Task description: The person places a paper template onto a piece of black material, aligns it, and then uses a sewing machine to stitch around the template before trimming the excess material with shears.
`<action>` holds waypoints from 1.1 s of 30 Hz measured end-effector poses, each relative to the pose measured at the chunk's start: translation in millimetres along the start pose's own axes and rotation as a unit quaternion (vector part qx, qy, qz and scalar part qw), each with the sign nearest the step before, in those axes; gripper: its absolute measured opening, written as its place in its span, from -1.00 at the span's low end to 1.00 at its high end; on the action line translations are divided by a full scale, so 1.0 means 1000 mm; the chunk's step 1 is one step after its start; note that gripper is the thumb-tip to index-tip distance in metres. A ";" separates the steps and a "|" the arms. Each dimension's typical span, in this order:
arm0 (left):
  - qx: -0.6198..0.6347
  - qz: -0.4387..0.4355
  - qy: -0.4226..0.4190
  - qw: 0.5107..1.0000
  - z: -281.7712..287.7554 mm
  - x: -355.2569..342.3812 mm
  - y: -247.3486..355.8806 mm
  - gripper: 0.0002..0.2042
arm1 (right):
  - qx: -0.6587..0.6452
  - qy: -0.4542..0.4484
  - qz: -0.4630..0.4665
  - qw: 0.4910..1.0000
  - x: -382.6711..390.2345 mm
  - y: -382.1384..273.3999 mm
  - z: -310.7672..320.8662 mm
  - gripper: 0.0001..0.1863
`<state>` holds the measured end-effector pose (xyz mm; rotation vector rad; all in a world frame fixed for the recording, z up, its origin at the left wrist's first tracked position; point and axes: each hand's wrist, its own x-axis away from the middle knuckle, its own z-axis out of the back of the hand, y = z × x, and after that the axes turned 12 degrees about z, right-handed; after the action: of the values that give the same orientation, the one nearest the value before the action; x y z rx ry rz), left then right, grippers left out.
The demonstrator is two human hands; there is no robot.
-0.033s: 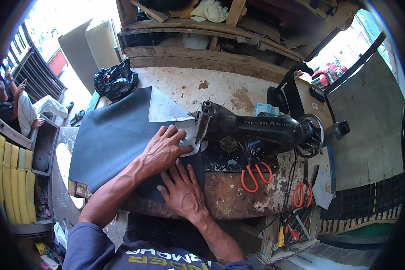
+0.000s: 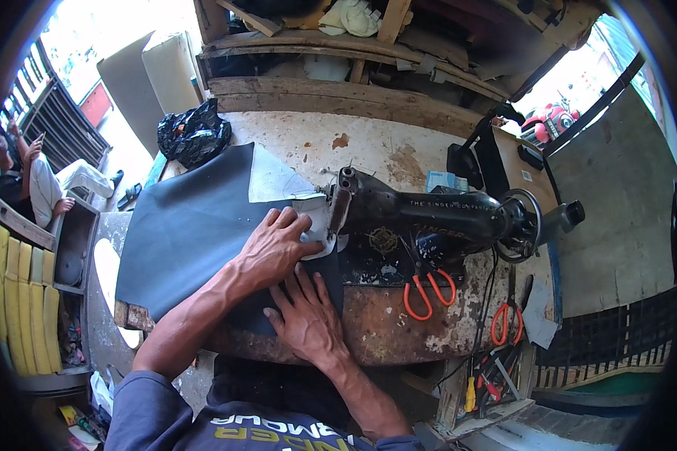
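A sheet of dark blue-grey, leather-like material (image 2: 180, 218) lies across the table, with its pale underside showing in a folded corner (image 2: 274, 180). Its right edge runs under the head of a black sewing machine (image 2: 429, 210). Close to the needle area, my left hand (image 2: 274, 240) has its fingers bent and closed on the sheet by the pale flap. Just below it, my right hand (image 2: 305, 319) lies flat on the sheet, fingers spread. The machine's head hides the needle point.
Orange-handled scissors (image 2: 429, 293) rest by the machine's base, and a second pair (image 2: 507, 323) hangs at the table's right end near several tools. A black plastic bag (image 2: 194, 135) sits at the back left. Someone (image 2: 45, 177) sits at the far left. Wooden shelving (image 2: 338, 98) stands behind.
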<state>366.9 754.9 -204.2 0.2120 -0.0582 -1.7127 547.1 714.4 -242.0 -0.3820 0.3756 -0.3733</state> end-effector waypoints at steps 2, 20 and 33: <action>0.011 0.003 0.002 1.000 0.000 -0.002 -0.001 -0.54 | -0.002 -0.014 -0.006 1.000 -0.002 0.000 0.000 -0.40; 0.014 -0.032 -0.034 0.999 -0.001 -0.009 0.009 -0.54 | 0.002 0.010 -0.033 0.999 -0.017 0.008 -0.001 -0.49; 0.070 0.057 -0.055 0.994 -0.016 -0.009 0.031 -0.57 | 0.056 -0.032 -0.041 0.997 -0.026 0.012 -0.021 -0.51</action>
<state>400.9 760.4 -214.3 0.2135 -0.2687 -1.6072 519.2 729.8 -258.1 -0.2997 0.2767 -0.4588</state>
